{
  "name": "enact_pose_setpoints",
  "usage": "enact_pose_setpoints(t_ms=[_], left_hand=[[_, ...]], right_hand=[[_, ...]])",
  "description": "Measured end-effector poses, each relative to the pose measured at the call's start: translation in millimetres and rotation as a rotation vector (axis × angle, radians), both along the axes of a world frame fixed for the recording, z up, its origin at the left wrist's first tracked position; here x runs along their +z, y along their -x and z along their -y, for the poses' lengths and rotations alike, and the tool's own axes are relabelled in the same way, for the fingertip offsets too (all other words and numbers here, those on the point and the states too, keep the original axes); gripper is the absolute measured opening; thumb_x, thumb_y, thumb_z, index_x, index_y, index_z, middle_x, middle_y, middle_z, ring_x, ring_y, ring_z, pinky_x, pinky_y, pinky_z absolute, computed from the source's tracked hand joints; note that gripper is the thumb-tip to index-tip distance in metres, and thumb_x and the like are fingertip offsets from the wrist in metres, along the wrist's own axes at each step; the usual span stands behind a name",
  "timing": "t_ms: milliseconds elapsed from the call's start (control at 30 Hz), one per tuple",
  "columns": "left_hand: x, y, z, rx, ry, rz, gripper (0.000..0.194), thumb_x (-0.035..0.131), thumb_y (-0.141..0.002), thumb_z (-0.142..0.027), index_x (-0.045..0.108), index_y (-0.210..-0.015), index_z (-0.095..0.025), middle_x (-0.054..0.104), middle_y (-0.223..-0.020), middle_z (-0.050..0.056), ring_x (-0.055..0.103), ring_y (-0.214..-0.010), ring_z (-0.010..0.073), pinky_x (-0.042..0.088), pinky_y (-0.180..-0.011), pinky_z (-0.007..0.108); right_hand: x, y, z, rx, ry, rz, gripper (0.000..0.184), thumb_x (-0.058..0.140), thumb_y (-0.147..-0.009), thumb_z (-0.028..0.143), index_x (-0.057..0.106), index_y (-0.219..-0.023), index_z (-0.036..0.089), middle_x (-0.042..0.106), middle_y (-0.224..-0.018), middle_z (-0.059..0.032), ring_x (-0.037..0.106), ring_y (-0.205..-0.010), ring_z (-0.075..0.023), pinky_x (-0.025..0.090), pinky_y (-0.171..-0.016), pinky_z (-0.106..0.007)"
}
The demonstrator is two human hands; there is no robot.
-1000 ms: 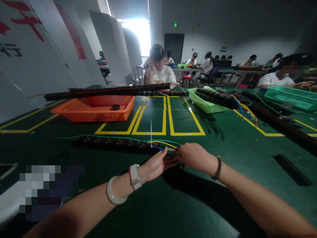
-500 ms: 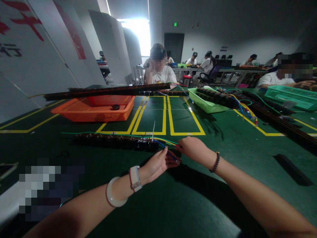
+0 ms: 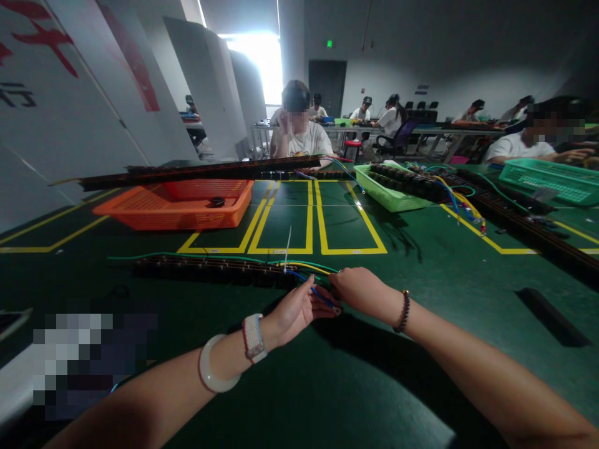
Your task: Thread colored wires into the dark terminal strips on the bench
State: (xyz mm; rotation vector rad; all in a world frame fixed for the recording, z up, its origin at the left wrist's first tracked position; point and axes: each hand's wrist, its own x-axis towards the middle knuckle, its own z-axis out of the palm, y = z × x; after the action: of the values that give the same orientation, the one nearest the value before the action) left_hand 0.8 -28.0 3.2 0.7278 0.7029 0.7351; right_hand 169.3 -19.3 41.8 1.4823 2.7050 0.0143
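A long black strip of block-like parts (image 3: 210, 272) lies on the green table, with coloured wires leaving its right end. A white cable tie (image 3: 288, 249) stands up from that end. My left hand (image 3: 294, 310) is palm up at the same end. The blue wire (image 3: 322, 298) runs between its thumb and its stretched fingers, and a ring terminal (image 3: 337, 310) shows at the fingertips. My right hand (image 3: 365, 292) is closed, palm down, around the end of the yellow wire (image 3: 316, 268); its fingertips are partly hidden. A green wire (image 3: 154, 256) lies along the strip's far side.
An orange basket (image 3: 173, 218) stands beyond the strip, with a long dark strip (image 3: 201, 171) across it. A light green basket (image 3: 393, 198) holds more strips. At right lie a black piece (image 3: 552, 317) and another long strip (image 3: 519, 218). A person (image 3: 304, 134) sits opposite.
My right hand has moved slightly down and left, its fingers nearer my left hand. My left hand stays nearly still with the blue wire. The view has shifted slightly.
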Motion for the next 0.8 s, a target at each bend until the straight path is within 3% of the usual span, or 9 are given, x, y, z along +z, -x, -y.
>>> enact_pose_setpoints(t_ms=[267, 567, 667, 800], left_hand=[[-1.5, 0.1, 0.1, 0.059, -0.018, 0.010, 0.034, 0.038, -0.095, -0.035, 0.057, -0.087, -0.009, 0.068, -0.086, 0.016, 0.067, -0.082, 0.0235, 0.048, -0.081, 0.039], [2.3, 0.3, 2.3, 0.048, 0.024, -0.003, 0.036, 0.033, -0.096, -0.034, 0.055, -0.078, -0.011, 0.068, -0.083, 0.017, 0.066, -0.085, 0.0254, 0.046, -0.083, 0.039], [2.4, 0.0, 2.1, 0.044, 0.031, 0.023, 0.037, 0.034, -0.096, -0.034, 0.058, -0.080, -0.009, 0.067, -0.084, 0.016, 0.066, -0.087, 0.0252, 0.046, -0.085, 0.039], [-0.9, -0.6, 0.2, 0.111, 0.011, 0.037, 0.030, 0.038, -0.095, -0.027, 0.061, -0.088, -0.010, 0.067, -0.088, 0.012, 0.065, -0.083, 0.0221, 0.048, -0.082, 0.039]], right_hand=[[-5.8, -4.6, -15.1, -0.028, -0.236, -0.086, 0.021, 0.044, -0.087, 0.008, 0.063, -0.094, 0.012, 0.065, -0.089, -0.0130, 0.064, -0.084, -0.0220, 0.046, -0.069, -0.028], [-26.4, -3.0, -31.6, -0.084, -0.105, -0.145, 0.019, 0.047, -0.091, 0.023, 0.064, -0.091, 0.015, 0.066, -0.082, -0.0096, 0.064, -0.075, -0.0187, 0.042, -0.062, -0.024], [-21.6, -0.3, -26.3, -0.087, -0.151, -0.133, 0.022, 0.044, -0.093, 0.025, 0.064, -0.091, 0.014, 0.066, -0.083, -0.0106, 0.064, -0.074, -0.0203, 0.042, -0.060, -0.026], [-1.3, 7.2, -2.6, -0.072, -0.216, -0.235, 0.032, 0.038, -0.096, 0.036, 0.061, -0.092, 0.015, 0.066, -0.083, -0.0101, 0.064, -0.074, -0.0196, 0.042, -0.061, -0.025]])
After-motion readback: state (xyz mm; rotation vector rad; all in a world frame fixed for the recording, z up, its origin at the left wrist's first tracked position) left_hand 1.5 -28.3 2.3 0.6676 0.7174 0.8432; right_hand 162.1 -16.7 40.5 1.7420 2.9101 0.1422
